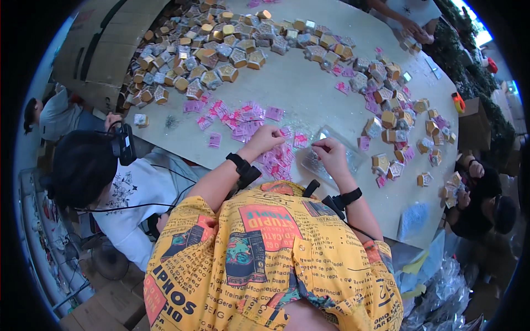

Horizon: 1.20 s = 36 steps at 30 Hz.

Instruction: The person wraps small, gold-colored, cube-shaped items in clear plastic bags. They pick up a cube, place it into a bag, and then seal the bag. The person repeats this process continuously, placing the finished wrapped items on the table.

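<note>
My left hand (pixel 266 139) is closed in a pinch over a heap of small pink printed tags (pixel 247 122), its fingertips at the edge of one pink tag (pixel 285 132). To its right, my right hand (pixel 332 156) has thumb and finger pressed together; whatever lies between them is too small to make out. Under and beside that hand is a clear plastic tray (pixel 353 161) with small shiny bits in it. More pink tags (pixel 276 160) lie between my forearms at the table's near edge. Both wrists wear black straps.
Many gold and silver glittery faceted ornaments (pixel 237 58) pile up at the far left and spread to the right (pixel 389 118). A cardboard box (pixel 102 49) stands at the left. Co-workers sit left (pixel 132 193), right (pixel 486 193) and far right (pixel 411 16). An orange tape dispenser (pixel 458 103) lies at the right edge.
</note>
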{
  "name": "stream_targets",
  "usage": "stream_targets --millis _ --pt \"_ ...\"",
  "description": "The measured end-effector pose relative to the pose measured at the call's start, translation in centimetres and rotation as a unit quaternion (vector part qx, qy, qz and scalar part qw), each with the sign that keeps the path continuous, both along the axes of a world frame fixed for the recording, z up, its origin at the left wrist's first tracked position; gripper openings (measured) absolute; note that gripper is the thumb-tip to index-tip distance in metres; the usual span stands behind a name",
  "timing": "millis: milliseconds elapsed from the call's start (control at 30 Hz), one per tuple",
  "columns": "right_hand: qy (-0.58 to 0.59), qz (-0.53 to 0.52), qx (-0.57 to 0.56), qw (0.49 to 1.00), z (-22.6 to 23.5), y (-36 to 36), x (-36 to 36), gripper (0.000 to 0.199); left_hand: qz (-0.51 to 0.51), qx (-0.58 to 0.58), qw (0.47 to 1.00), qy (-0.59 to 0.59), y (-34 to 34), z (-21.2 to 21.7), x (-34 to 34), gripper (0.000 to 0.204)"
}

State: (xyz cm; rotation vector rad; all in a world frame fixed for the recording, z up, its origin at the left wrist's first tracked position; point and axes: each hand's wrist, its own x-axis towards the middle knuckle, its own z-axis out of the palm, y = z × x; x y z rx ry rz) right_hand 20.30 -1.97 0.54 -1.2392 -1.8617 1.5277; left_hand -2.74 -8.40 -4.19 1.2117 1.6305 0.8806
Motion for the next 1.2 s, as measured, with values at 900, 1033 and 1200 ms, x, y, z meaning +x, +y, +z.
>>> stream_targets --millis 900,1033,1200 --pt "0.004 0.111 0.33 0.937 7.6 1.0 -5.5 0.007 0.098 0.117 0.955 -0.252 1.7 10.7 0.5 0.01" --pt "-0.011 0.101 0.363 0.926 7.6 1.6 -5.5 0.006 0.082 0.169 0.955 -0.229 1.8 10.9 1.1 0.009" --pt "-0.048 0.092 0.429 0.897 8.2 1.8 -5.2 0.004 0.081 0.16 0.954 -0.241 1.6 11.6 1.5 0.012"
